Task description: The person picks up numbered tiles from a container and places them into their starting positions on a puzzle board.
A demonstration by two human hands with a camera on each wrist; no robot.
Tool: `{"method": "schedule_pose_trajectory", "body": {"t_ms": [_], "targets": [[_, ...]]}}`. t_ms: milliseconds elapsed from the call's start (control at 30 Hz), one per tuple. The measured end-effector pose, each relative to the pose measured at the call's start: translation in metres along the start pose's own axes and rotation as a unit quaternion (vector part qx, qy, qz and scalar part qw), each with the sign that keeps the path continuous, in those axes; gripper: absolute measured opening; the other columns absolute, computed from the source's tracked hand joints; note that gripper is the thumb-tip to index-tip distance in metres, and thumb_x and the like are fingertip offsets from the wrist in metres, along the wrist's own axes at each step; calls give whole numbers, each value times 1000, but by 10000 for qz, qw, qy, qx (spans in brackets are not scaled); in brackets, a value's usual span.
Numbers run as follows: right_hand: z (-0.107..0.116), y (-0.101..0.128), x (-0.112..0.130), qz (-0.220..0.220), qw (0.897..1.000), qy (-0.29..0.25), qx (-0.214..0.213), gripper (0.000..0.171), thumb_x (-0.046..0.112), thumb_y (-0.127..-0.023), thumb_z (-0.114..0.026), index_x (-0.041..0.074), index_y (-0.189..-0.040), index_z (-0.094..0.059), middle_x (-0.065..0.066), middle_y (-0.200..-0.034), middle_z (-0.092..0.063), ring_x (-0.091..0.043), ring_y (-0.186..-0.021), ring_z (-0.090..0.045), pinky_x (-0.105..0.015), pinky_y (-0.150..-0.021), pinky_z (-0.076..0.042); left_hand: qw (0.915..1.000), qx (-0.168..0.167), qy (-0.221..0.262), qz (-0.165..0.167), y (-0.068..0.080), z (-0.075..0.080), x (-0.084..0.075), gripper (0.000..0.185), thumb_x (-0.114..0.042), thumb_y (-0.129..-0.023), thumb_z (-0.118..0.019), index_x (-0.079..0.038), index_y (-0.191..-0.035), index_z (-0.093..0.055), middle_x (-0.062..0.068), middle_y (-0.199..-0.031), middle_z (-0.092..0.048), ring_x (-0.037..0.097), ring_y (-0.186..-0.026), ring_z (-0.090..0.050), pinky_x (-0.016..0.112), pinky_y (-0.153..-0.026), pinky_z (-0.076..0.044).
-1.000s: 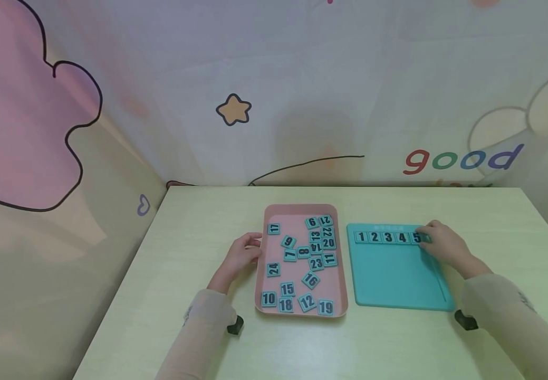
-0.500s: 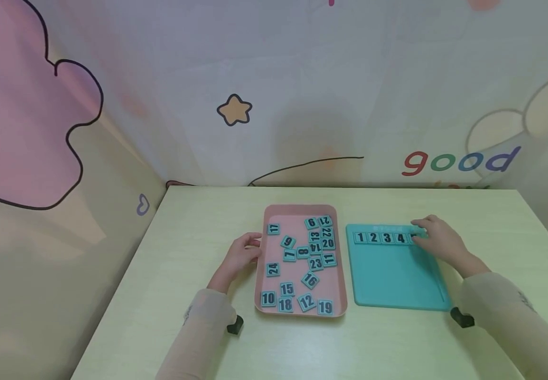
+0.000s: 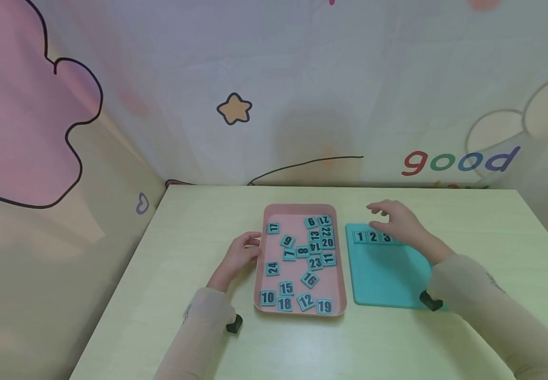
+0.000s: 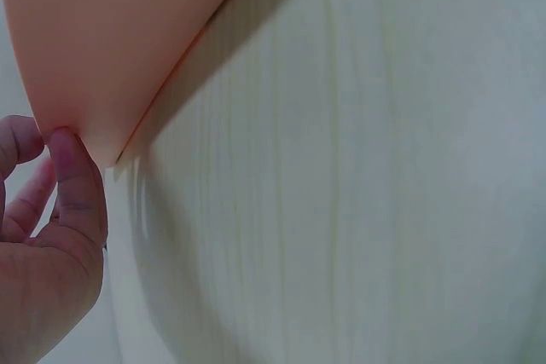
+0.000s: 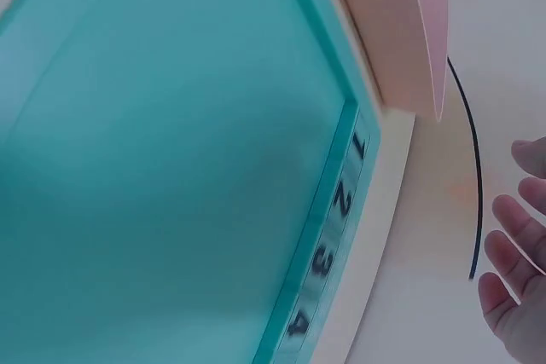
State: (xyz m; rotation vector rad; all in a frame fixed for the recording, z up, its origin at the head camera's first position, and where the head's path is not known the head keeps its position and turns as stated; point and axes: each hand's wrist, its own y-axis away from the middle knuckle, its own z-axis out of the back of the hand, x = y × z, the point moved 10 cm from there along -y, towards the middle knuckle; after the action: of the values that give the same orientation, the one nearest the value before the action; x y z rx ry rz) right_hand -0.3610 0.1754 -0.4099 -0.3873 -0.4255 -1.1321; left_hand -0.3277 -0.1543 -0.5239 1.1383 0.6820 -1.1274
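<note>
The teal board [image 3: 387, 274] is lying just right of the pink tray [image 3: 260, 258], showing tiles 1–3 while the relaxed, empty right hand [image 3: 397, 221] is hiding later tiles; the left hand [image 3: 238, 256] is touching the tray's edge.

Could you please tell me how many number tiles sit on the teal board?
4: tiles 1, 2, 3 and 4 along the top edge of the teal board; the right hand may hide more.

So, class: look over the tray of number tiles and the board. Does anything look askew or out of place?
Yes. In the pink tray the number tiles lie scattered; several are tilted, and those at the far right corner crowd and overlap. On the teal board tiles 1 to 4 sit straight in a row.
</note>
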Motion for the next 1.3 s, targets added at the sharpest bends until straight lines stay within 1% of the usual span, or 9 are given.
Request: {"method": "schedule_pose_trajectory", "body": {"t_ms": [233, 367, 467, 533, 667, 767, 1000, 1100, 1300], "targets": [[-28, -25, 22, -42, 9997, -97, 232, 42, 17, -81, -59, 3, -120, -52, -16, -107, -57, -31, -104, -42, -48, -85, -41, 10000, 8, -41, -31, -2, 0, 1, 38, -12, -83, -55, -18, -120, -50, 6, -109, -53, 19, -92, -53, 29, -80, -49], [-43, -39, 31, 26, 9996, -66, 272, 39, 18, -81, -59, 4, -117, -55, -12, -103, -59, -28, -102, -42, -46, -86, -40, 9999, 14, -51, -93, -4, 1, 2, 39, -11, -82, -55, -16, -120, -50, 7, -108, -54, 19, -90, -53, 28, -77, -49], [-52, -49, 38, 156, 9996, 21, 237, 35, 18, -81, -60, 5, -113, -59, -11, -103, -62, -27, -104, -42, -48, -89, -36, 9999, 19, -78, -100, -4, 1, 2, 39, -11, -82, -54, -16, -121, -50, 7, -108, -54, 19, -90, -53, 29, -78, -49], [-58, -55, 41, 240, 9994, 145, 195, 34, 18, -80, -61, 5, -111, -61, -11, -104, -63, -30, -107, -41, -50, -92, -33, 9999, 16, -86, -64, -4, 2, 2, 39, -11, -82, -54, -16, -121, -50, 7, -108, -54, 19, -90, -53, 29, -78, -49], [-69, -66, 42, 261, 9982, 514, 161, 35, 19, -78, -62, 7, -110, -62, -10, -105, -64, -32, -114, -39, -53, -95, -28, 10000, 32, -45, -17, -3, 2, 2, 39, -11, -82, -54, -17, -120, -50, 6, -109, -54, 19, -91, -53, 29, -79, -49], [-79, -72, 43, 292, 9966, 737, 229, 35, 21, -78, -62, 9, -111, -62, -9, -102, -65, -33, -115, -39, -53, -96, -27, 10000, 50, -15, -33, -2, 2, 1, 39, -10, -82, -55, -17, -120, -50, 6, -108, -54, 19, -91, -53, 29, -79, -49], [-93, -79, 43, 143, 9967, 713, 371, 35, 22, -80, -61, 11, -113, -61, -8, -112, -61, -33, -119, -35, -53, -99, -23, 9999, 54, 36, -97, 0, 1, 0, 38, -10, -82, -54, -16, -119, -51, 8, -108, -54, 19, -88, -53, 28, -76, -49], [-98, -82, 43, 148, 9957, 805, 425, 35, 20, -80, -60, 11, -114, -60, -9, -115, -60, -34, -121, -34, -54, -99, -22, 9999, 48, 39, -98, 0, 1, 0, 38, -9, -82, -54, -15, -120, -50, 8, -108, -54, 19, -88, -53, 27, -75, -49], [-110, -85, 41, 78, 9944, 873, 588, 37, 23, -78, -62, 11, -114, -60, -8, -118, -58, -35, -124, -31, -55, -101, -18, 9999, 71, 33, -141, -1, 2, 0, 39, -9, -82, -54, -14, -121, -50, 9, -109, -54, 19, -89, -53, 28, -77, -49]]}}
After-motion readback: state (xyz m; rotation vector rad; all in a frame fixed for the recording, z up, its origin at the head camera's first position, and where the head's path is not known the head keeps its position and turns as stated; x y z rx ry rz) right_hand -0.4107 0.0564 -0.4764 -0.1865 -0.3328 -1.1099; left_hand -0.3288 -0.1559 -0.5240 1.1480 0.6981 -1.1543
